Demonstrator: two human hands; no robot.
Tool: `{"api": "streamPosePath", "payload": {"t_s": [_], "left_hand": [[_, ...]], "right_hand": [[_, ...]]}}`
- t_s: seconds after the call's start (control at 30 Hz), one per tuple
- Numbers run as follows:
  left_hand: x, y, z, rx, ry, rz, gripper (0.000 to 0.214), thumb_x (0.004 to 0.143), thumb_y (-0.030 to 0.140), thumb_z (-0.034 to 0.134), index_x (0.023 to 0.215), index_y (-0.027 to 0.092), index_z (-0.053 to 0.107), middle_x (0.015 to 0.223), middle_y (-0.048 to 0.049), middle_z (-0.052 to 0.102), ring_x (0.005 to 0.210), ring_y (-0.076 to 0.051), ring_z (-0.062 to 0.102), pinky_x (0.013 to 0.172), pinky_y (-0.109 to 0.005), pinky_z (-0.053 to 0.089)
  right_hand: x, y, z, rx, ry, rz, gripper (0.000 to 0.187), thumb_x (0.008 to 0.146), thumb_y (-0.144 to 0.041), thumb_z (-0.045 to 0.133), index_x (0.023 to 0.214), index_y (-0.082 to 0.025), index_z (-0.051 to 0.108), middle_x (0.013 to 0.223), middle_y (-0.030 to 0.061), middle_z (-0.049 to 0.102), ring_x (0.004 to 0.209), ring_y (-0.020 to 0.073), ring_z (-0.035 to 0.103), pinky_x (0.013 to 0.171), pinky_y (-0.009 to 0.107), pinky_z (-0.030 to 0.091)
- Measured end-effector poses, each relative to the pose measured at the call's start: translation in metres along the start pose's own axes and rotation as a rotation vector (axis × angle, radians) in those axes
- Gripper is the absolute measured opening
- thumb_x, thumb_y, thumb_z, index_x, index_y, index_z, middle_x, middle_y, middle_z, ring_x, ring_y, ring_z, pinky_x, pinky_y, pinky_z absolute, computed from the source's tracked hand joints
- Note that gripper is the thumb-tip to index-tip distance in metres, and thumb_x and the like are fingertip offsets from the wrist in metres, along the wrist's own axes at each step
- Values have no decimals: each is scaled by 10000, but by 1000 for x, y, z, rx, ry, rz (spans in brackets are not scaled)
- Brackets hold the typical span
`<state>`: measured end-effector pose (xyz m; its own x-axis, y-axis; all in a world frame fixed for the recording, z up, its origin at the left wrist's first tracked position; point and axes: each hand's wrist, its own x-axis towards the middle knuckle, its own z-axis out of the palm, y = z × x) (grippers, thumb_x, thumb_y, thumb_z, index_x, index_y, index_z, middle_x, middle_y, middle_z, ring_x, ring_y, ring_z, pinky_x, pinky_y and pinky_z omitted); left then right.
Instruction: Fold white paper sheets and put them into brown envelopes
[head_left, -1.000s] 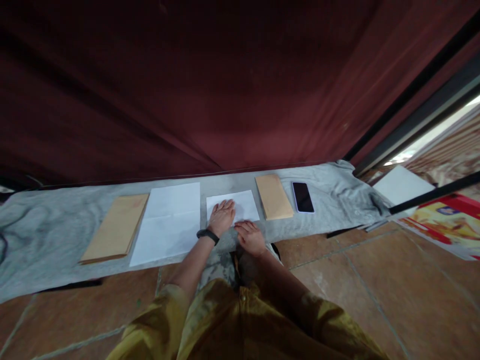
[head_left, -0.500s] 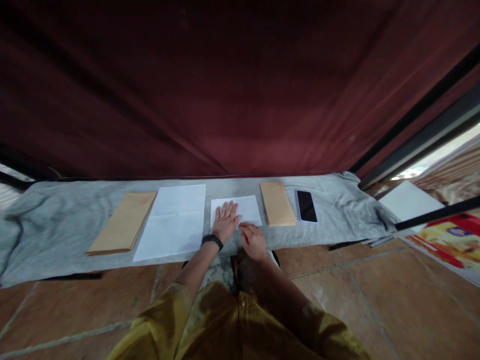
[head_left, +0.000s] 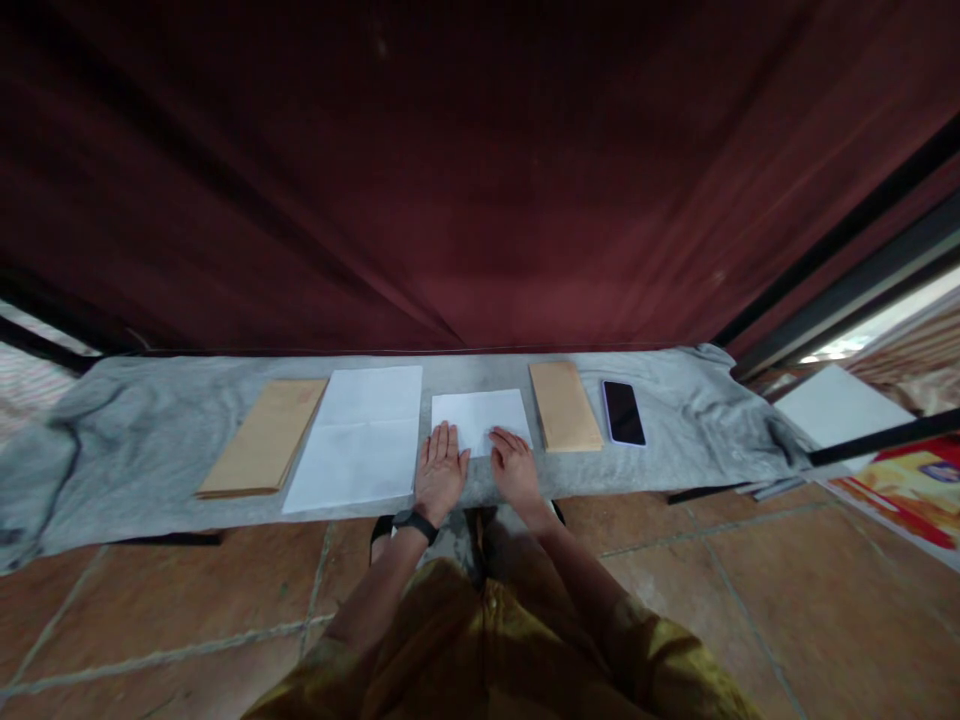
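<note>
A folded sheet of white paper (head_left: 480, 408) lies in front of me on the grey cloth. My left hand (head_left: 441, 475), with a dark band at its wrist, lies flat over the paper's lower left corner, fingers stretched out and close together. On the lower right part of the paper rests my right hand (head_left: 515, 470), its fingers a little bent and touching the surface. Neither hand grips anything. To the left is a stack of larger white sheets (head_left: 360, 440) with a crease across the middle. A brown envelope (head_left: 564, 405) lies to the right of the folded paper.
Farther left sits a pile of brown envelopes (head_left: 262, 440). A phone (head_left: 624, 413) with a dark screen lies right of the single envelope. The grey cloth (head_left: 697, 430) covers a narrow bench before a dark red curtain (head_left: 480, 200). A white board (head_left: 840, 405) stands at the right.
My left hand has slid from the middle of the folded paper to its lower left corner. The right hand has moved up from the near edge onto the paper.
</note>
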<state>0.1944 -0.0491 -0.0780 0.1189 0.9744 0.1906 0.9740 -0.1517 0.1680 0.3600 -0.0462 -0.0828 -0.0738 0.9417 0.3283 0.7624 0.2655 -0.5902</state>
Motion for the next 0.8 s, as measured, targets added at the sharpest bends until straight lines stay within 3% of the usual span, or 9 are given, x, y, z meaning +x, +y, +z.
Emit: {"api": "streamPosePath", "payload": {"t_s": [0.13,0.3,0.5,0.7,0.8], "left_hand": [[0,2,-4,19,-33,-17,610,1023,367,312,1554,70,354,1634,-169,329,1540,-274,263,1253,-492,241],[0,3,-6,47,-55,-20,620,1022,366,300,1560,61,344,1638,-173,312,1542,-275,258,1258,-489,233],[-2,3,-7,53,-37,-17,612,1026,381,300,1569,103,341,1628,-151,347,1535,-261,280,1249,-483,252],[5,8,-10,85,-110,-53,612,1038,402,284,1549,75,366,1630,-184,331,1540,-290,260,1256,-553,170],[17,16,-8,60,-110,-36,608,1037,408,295,1539,78,387,1625,-187,348,1538,-305,261,1255,-537,185]], "right_hand": [[29,-9,7,-31,-90,-90,399,1000,-170,444,1351,-138,631,1454,103,595,1373,198,512,1182,368,390],[51,-14,21,-204,-166,-141,414,1039,-258,455,1425,-155,565,1521,115,526,1428,221,454,1216,438,312],[58,10,19,-301,-81,-91,440,1051,-306,428,1468,-209,528,1547,100,497,1422,265,455,1191,497,307],[57,30,8,-359,-57,-46,467,1051,-305,415,1487,-165,505,1568,132,460,1427,278,438,1189,493,293],[55,31,8,-360,-49,-53,470,1053,-304,405,1490,-160,502,1563,142,466,1437,278,424,1193,499,283]]}}
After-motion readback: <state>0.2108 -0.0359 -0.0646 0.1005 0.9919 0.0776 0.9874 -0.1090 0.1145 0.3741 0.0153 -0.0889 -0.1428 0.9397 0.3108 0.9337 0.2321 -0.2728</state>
